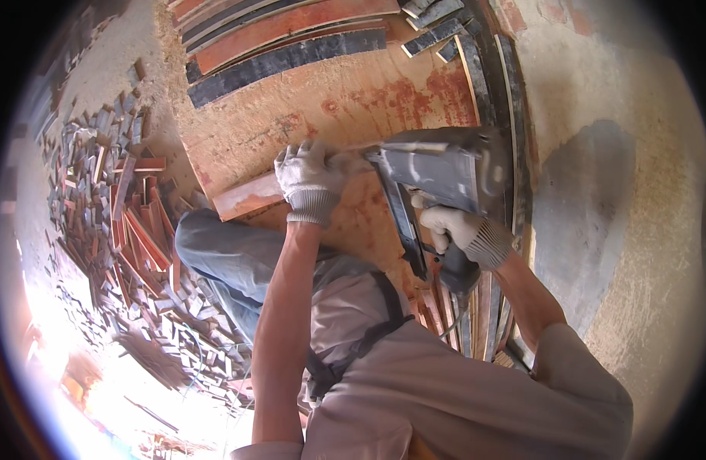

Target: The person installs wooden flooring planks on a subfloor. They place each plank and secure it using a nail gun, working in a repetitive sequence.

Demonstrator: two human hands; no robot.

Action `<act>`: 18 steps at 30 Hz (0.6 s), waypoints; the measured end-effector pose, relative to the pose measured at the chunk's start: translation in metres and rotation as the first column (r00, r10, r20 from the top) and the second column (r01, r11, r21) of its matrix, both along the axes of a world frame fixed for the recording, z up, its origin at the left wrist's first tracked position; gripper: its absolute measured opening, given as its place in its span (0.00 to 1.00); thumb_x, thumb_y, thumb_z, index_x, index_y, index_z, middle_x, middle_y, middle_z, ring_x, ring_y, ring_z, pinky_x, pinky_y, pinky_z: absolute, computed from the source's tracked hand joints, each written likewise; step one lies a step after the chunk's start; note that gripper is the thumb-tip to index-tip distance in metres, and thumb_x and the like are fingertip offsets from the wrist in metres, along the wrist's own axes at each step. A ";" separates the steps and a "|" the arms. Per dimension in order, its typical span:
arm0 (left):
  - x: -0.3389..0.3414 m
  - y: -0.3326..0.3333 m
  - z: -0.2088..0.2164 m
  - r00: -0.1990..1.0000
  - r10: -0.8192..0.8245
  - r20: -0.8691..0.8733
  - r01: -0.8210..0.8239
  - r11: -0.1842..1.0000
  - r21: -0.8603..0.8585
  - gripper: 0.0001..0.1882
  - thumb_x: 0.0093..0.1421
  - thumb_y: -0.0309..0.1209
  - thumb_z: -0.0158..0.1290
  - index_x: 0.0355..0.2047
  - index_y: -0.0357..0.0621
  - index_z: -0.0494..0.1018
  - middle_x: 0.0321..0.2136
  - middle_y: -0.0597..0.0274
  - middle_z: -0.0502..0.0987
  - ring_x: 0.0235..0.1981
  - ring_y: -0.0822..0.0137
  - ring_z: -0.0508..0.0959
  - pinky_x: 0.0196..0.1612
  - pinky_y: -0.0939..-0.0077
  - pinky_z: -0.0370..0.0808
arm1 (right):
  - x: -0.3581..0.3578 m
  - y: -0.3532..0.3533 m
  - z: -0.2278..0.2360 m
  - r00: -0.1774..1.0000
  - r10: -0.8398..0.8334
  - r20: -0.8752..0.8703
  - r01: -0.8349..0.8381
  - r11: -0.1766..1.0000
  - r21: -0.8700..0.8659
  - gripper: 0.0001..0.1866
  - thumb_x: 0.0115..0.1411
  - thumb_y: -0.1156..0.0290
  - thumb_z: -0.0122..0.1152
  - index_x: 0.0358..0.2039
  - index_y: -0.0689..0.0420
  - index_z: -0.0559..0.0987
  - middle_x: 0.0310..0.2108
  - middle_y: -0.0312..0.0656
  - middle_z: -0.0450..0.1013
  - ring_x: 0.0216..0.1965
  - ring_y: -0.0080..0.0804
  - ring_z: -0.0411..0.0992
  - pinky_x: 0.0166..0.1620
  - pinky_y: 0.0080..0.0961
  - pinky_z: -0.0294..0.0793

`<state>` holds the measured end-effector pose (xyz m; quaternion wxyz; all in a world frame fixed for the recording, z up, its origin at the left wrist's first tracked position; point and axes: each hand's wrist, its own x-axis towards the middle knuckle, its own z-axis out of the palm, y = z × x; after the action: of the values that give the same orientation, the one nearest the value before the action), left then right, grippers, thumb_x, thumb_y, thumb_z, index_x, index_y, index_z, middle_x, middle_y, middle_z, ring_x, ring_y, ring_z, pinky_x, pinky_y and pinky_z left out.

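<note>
My right hand [461,232], in a pale knit glove, is wrapped round the handle of a dark grey nail gun [433,170]. The gun's nose points left, close to my left hand. My left hand [311,178], in the same kind of glove, grips a reddish wooden strip [248,196]; its thumb side is blurred. That strip lies across the near part of a worn, red-stained board [330,107], and its right end reaches toward the gun's nose. Whether the nose touches the strip, I cannot tell.
Red and black wooden strips [291,65] lie along the board's far end. Short dark offcuts [432,37] sit at its far right corner. Long strips [514,115] run down the right side. A heap of scrap wood [142,230] covers the floor at left.
</note>
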<state>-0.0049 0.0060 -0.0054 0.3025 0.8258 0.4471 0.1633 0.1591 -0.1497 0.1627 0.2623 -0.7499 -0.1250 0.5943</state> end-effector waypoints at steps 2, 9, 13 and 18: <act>-0.001 0.000 0.000 1.000 0.027 -0.014 -0.027 0.999 0.024 0.09 0.53 0.40 0.65 0.27 0.51 0.84 0.31 0.57 0.82 0.39 0.50 0.79 0.50 0.54 0.71 | 0.000 0.000 0.002 0.999 -0.053 -0.007 0.053 0.998 -0.038 0.16 0.63 0.64 0.57 0.43 0.63 0.79 0.14 0.37 0.69 0.18 0.26 0.68 0.35 0.24 0.71; -0.052 0.006 -0.018 0.952 0.283 -0.116 -0.202 0.865 0.459 0.14 0.56 0.49 0.61 0.32 0.54 0.83 0.31 0.56 0.81 0.38 0.47 0.79 0.53 0.50 0.70 | -0.002 -0.014 -0.010 0.999 -0.004 -0.035 -0.001 0.992 -0.126 0.17 0.65 0.60 0.55 0.26 0.59 0.79 0.15 0.38 0.69 0.20 0.28 0.68 0.34 0.25 0.70; -0.141 0.044 -0.029 0.595 0.479 -0.645 -0.489 0.853 0.183 0.41 0.65 0.66 0.44 0.35 0.36 0.84 0.50 0.40 0.79 0.58 0.42 0.70 0.61 0.42 0.65 | -0.007 -0.020 -0.015 1.000 -0.004 0.006 0.005 0.997 -0.074 0.19 0.66 0.60 0.54 0.22 0.58 0.77 0.15 0.38 0.68 0.20 0.28 0.68 0.34 0.26 0.69; -0.147 0.048 -0.021 0.737 0.458 -0.497 -0.596 0.787 -0.159 0.34 0.63 0.57 0.48 0.32 0.33 0.84 0.32 0.41 0.84 0.38 0.48 0.82 0.53 0.59 0.74 | -0.010 -0.027 -0.005 0.995 -0.097 0.036 0.096 0.995 0.030 0.14 0.65 0.64 0.56 0.25 0.58 0.78 0.15 0.37 0.69 0.18 0.27 0.67 0.30 0.27 0.68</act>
<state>-0.1516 0.0540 -0.0266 0.2606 0.6197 0.7402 -0.0158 0.1494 -0.1769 0.1581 0.2991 -0.7623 -0.1018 0.5649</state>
